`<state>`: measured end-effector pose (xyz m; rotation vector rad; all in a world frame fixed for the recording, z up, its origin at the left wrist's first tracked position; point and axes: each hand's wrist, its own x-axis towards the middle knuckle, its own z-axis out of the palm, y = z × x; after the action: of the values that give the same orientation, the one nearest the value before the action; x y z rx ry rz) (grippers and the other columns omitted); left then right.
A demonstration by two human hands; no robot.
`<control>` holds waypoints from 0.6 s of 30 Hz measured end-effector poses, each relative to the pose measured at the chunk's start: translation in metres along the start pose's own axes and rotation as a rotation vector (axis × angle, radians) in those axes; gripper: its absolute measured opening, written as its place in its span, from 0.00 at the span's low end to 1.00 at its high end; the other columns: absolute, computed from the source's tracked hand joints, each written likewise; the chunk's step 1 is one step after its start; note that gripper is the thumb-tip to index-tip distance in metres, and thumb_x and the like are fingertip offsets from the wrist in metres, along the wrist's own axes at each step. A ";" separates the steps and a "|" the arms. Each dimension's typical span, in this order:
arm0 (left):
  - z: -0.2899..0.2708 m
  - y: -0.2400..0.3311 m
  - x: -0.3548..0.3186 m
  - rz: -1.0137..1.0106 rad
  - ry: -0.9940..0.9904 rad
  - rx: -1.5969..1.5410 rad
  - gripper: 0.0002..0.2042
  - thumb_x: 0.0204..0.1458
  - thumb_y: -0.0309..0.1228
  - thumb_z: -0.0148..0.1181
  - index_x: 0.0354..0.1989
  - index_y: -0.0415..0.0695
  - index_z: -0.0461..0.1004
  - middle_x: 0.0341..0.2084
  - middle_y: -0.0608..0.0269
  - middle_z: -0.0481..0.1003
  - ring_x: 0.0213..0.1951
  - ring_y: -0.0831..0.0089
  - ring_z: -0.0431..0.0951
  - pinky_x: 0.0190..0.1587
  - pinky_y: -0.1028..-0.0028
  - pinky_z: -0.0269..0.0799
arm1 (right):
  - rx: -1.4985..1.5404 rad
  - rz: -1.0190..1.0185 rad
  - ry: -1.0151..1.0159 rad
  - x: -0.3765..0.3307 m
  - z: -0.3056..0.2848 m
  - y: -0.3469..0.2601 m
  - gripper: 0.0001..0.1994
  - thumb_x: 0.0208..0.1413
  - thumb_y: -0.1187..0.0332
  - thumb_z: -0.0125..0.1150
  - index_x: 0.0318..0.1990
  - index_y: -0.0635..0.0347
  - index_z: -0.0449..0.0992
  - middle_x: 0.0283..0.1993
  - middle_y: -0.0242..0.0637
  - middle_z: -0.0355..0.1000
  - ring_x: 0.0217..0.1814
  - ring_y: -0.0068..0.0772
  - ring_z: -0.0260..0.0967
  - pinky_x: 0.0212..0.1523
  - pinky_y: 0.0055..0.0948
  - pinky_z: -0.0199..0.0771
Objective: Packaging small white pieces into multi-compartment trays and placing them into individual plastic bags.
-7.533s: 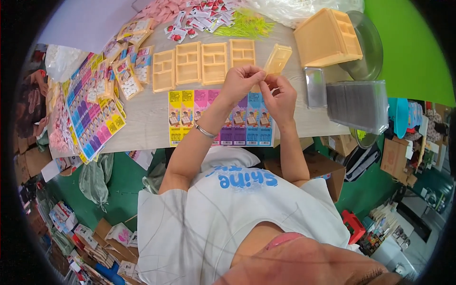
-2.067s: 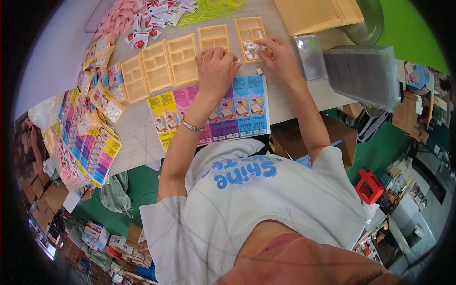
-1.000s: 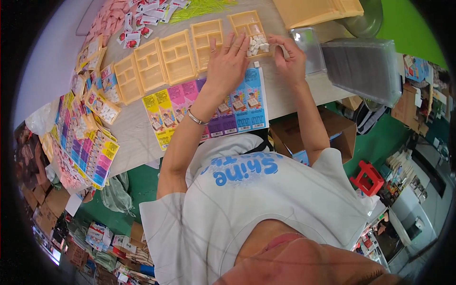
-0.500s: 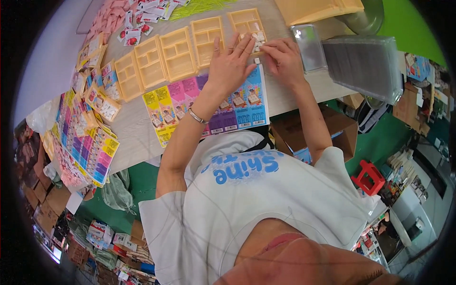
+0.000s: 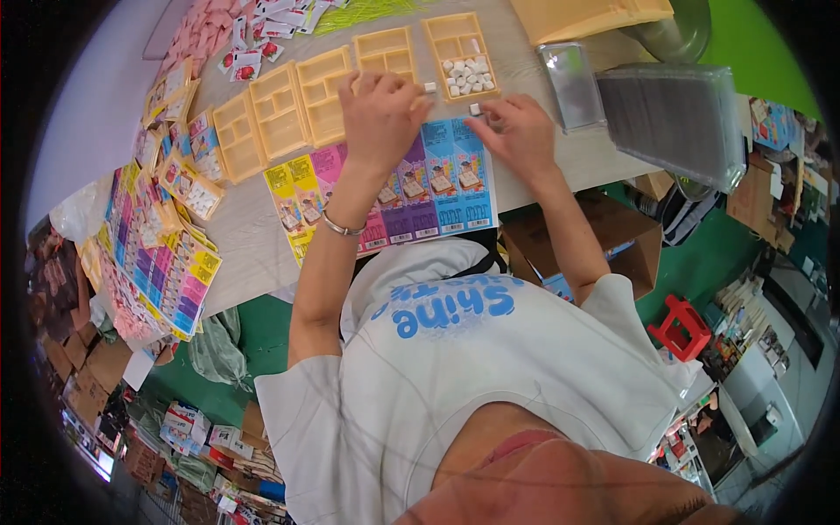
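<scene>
A yellow compartment tray holds a heap of small white cube-like pieces in its near compartment. My left hand hovers left of that tray with loosely bent, spread fingers, partly over another tray. One loose white piece lies beside its fingertips. My right hand is below the filled tray, thumb and forefinger apart near a second loose white piece. Under my wrists lies a sheet of printed cards in yellow, pink, purple and blue.
Several yellow trays stand in a row at left. Filled packs and card sheets pile up beyond them. Pink pieces and sachets lie at the back. Clear plastic covers are stacked at right.
My left hand has drawn back leftward from the filled tray, uncovering the white pieces. The right hand has come slightly nearer me, beside a loose white piece.
</scene>
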<state>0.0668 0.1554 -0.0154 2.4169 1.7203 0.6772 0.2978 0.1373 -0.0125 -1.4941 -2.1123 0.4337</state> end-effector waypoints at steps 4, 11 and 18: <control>0.004 0.012 0.001 -0.021 0.063 0.015 0.09 0.46 0.41 0.72 0.34 0.55 0.82 0.35 0.72 0.78 0.47 0.69 0.74 0.62 0.55 0.54 | -0.064 0.087 0.033 -0.002 0.013 -0.002 0.07 0.50 0.64 0.73 0.32 0.55 0.83 0.30 0.32 0.75 0.32 0.33 0.75 0.34 0.33 0.75; 0.023 0.004 0.003 -0.027 0.077 0.039 0.09 0.47 0.41 0.71 0.34 0.54 0.83 0.35 0.71 0.79 0.46 0.69 0.74 0.59 0.59 0.55 | -0.116 0.167 0.045 0.003 0.015 -0.008 0.07 0.51 0.64 0.72 0.32 0.55 0.81 0.30 0.31 0.76 0.32 0.33 0.76 0.33 0.32 0.75; 0.011 0.008 0.008 -0.045 0.154 -0.058 0.05 0.49 0.37 0.70 0.31 0.54 0.81 0.34 0.70 0.78 0.45 0.67 0.75 0.57 0.61 0.56 | 0.691 0.482 0.070 0.004 0.012 0.004 0.09 0.58 0.63 0.68 0.40 0.57 0.80 0.33 0.28 0.77 0.35 0.23 0.76 0.32 0.23 0.74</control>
<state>0.0799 0.1618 -0.0200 2.3358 1.7767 0.9155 0.2929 0.1425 -0.0233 -1.5222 -1.3082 1.1293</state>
